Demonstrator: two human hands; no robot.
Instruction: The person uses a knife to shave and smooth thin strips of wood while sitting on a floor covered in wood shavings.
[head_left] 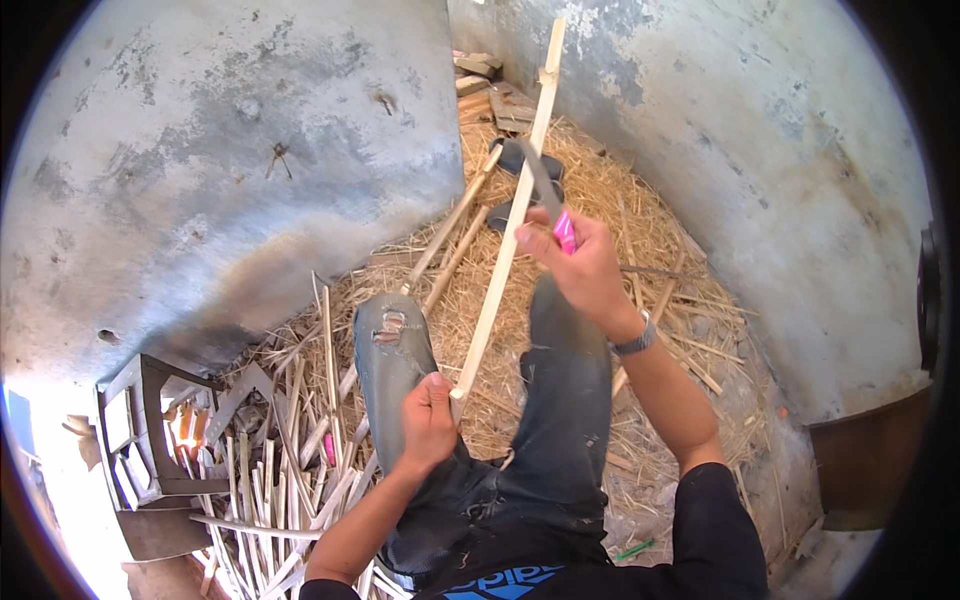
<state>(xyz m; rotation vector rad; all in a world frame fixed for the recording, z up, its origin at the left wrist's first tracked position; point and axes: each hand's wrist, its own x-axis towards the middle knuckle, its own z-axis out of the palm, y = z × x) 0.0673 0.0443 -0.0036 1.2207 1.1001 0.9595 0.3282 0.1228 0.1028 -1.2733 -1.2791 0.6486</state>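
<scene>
A long, pale bamboo strip [497, 275] slants up and away between my knees, with a node showing near its far end. My left hand [430, 425] is closed round its near end, beside my left thigh. In my right hand [588, 270] is a knife [541, 178] with a bright pink handle, the fingers wrapped round it. Its grey blade, slightly blurred, points away from me and lies across or just over the strip's upper half. From this angle I cannot tell whether the edge touches the strip.
Straw-like shavings [590, 170] cover the floor, with dark footwear [508, 215] among them. Many split strips [260, 500] are heaped at the lower left beside a dark frame [150, 430]. Worn grey walls [720, 130] rise close on both sides. A green object [636, 549] lies at lower right.
</scene>
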